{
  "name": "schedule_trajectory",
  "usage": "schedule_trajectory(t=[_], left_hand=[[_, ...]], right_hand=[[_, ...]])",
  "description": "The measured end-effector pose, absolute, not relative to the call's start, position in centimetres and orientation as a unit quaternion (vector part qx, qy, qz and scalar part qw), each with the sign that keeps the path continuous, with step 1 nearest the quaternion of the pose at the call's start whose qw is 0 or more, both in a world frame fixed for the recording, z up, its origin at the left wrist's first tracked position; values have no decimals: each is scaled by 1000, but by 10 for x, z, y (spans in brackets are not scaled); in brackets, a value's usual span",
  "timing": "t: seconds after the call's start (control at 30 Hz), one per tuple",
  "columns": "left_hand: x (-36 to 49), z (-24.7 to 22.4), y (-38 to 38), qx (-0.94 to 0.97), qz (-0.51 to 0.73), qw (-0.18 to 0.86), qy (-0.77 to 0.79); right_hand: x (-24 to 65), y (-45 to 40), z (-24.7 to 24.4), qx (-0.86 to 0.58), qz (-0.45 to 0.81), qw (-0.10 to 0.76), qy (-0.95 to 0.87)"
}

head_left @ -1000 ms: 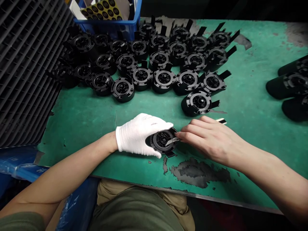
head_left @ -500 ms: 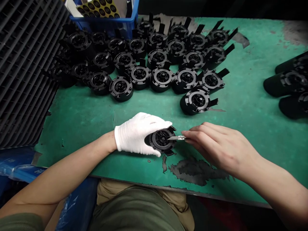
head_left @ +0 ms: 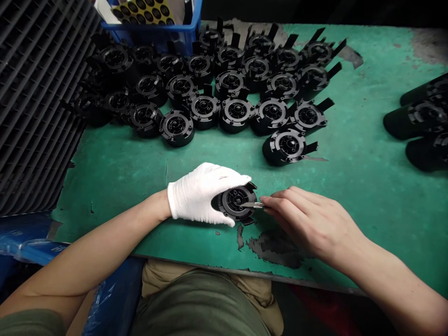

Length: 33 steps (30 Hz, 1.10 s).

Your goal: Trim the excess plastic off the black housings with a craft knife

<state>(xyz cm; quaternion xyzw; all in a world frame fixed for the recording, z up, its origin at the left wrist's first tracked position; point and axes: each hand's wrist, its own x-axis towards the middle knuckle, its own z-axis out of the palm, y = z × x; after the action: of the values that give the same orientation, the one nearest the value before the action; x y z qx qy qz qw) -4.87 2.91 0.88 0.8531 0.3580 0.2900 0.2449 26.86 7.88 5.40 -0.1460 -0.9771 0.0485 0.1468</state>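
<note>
Shifted left from its place a moment ago, the bare right hand (head_left: pixel 308 224) has brought its fingertips (head_left: pixel 266 200) closer to the round black plastic part (head_left: pixel 235 203), pinching a small metal blade (head_left: pixel 251 204) whose tip now lies over the part's face. The blade's handle is hidden inside the fingers. The gloved left hand (head_left: pixel 205 193), in a white fabric glove, is curled over the part's left side, gripping it down on the green work mat (head_left: pixel 367 186), with short black tabs sticking out from the part's rim. Just beside the right hand, the mat has a dark worn patch (head_left: pixel 276 247). The person's lap (head_left: pixel 199 303) shows past the mat's near edge, and blue plastic film (head_left: pixel 28 233) lies at lower left. Farther off, rows of similar black parts (head_left: pixel 177 128) sit close together, some touching, with the nearest one (head_left: pixel 285 147) lying on its side. A black slatted panel (head_left: pixel 38 102) runs along the left of them. A blue plastic crate (head_left: pixel 150 25) holding a sheet of round stickers (head_left: pixel 142 9) stands at the far edge, and larger black parts (head_left: pixel 420 119) lie stacked at the right.
</note>
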Motion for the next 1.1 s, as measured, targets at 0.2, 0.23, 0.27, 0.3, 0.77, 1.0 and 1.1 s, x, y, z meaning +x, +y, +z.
schedule_trajectory(t=[0.2, 0.23, 0.27, 0.3, 0.77, 1.0, 1.1], left_hand=[[-49, 9, 28, 852, 283, 248, 364], [-49, 10, 28, 852, 282, 249, 364], [-49, 10, 28, 852, 282, 249, 364], [-49, 10, 28, 852, 283, 247, 363], [-49, 10, 29, 857, 287, 237, 357], [-48, 10, 29, 854, 291, 246, 355], [-48, 11, 30, 855, 291, 246, 352]], right_hand=[[268, 76, 53, -148, 44, 148, -977], [267, 75, 53, -152, 46, 149, -976], [267, 75, 53, -155, 49, 150, -975], [267, 75, 53, -158, 50, 151, -975], [267, 72, 55, -152, 30, 146, -977], [261, 69, 70, -138, -19, 126, -982], [262, 71, 71, -120, -25, 119, -985]])
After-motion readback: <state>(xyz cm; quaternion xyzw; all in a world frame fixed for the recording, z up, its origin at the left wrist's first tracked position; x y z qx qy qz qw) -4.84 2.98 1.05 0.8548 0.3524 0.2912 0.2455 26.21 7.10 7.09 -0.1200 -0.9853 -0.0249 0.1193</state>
